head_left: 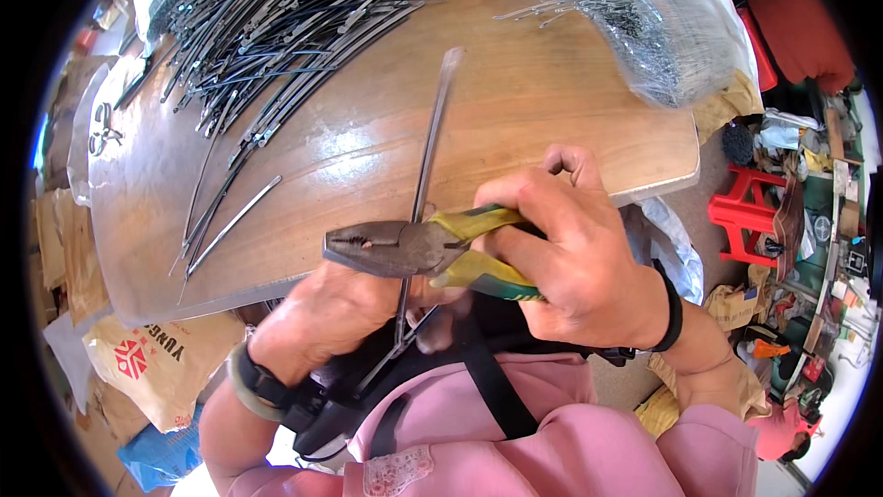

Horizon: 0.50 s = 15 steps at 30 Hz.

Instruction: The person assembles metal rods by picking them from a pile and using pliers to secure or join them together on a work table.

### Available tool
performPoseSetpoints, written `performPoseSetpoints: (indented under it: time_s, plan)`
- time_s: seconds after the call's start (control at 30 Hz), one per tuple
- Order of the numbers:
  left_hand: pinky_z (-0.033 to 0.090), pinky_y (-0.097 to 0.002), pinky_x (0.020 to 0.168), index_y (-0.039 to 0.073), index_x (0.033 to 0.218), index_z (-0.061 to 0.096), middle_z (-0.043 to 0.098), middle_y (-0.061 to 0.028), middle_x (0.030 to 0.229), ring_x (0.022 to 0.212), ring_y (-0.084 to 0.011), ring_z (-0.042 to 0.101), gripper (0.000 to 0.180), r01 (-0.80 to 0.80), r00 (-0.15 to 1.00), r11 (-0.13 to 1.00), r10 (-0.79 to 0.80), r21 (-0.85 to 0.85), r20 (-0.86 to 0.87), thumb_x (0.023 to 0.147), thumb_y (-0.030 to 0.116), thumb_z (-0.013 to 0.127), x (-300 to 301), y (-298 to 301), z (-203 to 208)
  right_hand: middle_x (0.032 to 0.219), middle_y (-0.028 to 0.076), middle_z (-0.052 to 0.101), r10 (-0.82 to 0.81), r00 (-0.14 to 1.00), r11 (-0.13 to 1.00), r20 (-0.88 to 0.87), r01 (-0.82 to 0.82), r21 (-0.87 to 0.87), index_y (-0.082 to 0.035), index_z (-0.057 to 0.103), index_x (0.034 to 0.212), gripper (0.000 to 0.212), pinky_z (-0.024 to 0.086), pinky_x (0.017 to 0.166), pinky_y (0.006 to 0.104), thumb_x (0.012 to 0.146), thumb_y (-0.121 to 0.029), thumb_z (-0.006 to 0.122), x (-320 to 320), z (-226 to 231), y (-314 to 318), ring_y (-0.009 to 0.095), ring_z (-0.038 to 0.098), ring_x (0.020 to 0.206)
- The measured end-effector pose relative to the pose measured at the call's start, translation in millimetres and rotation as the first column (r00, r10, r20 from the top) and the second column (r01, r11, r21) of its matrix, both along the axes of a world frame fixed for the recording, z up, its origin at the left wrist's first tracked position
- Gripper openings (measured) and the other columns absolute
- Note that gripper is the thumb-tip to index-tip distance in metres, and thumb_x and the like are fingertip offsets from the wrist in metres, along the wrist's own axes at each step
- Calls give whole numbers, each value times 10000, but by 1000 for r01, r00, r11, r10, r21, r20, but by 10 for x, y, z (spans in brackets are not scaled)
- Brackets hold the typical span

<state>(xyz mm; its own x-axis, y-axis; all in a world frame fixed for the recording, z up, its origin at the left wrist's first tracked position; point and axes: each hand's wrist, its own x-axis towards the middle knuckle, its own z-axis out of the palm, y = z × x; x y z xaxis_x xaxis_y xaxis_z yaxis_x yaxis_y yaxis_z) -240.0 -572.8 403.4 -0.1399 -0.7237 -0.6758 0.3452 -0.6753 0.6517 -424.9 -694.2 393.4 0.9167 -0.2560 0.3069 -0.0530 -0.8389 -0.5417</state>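
Observation:
My right hand [575, 249] is closed around the yellow-and-green handles of a pair of combination pliers [405, 249], whose dark jaws point left. A long, thin dark metal strip [431, 138] runs up and away over the table, crossing at the pliers' head. Whether the pliers grip it or merely lie over it, I cannot tell. Just below the jaws, my left hand [322, 313] is closed on the strip's lower part, its fingers partly hidden by the pliers. Under that hand, more thin metal [397, 350] shows at an angle.
A large heap of dark metal strips [276, 28] covers the table's [552, 83] far left, with a few loose ones nearer. Clear plastic bags of thin metal pieces [644, 28] lie far right. A red stool [745, 212] stands right; a printed paper sack [166, 364] lies lower left.

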Motion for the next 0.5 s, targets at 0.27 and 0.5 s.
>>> performPoseSetpoints:
  time_s: [0.27, 0.5]
  plan:
    - [303, -231, 421, -23, 1052, 609, 517, -46, 666, 467, -105, 416, 205, -525, 809, 849, 517, 51, -281, 964, 162, 595, -294, 280, -292, 1047, 133, 581, -164, 986, 986, 9, 164, 21, -31, 665, 869, 225, 418, 806, 439, 703, -144, 765, -228, 1, -101, 302, 554, 942]
    - [321, -196, 458, -42, 998, 585, 557, -30, 678, 511, -45, 410, 76, -594, 797, 743, 596, -308, -99, 966, 27, 573, -367, 413, -163, 1169, 177, 588, 62, 968, 850, -243, 76, 521, 19, 693, 1002, 402, 498, 844, 362, 779, -295, 808, -362, 28, 25, 334, 630, 987]
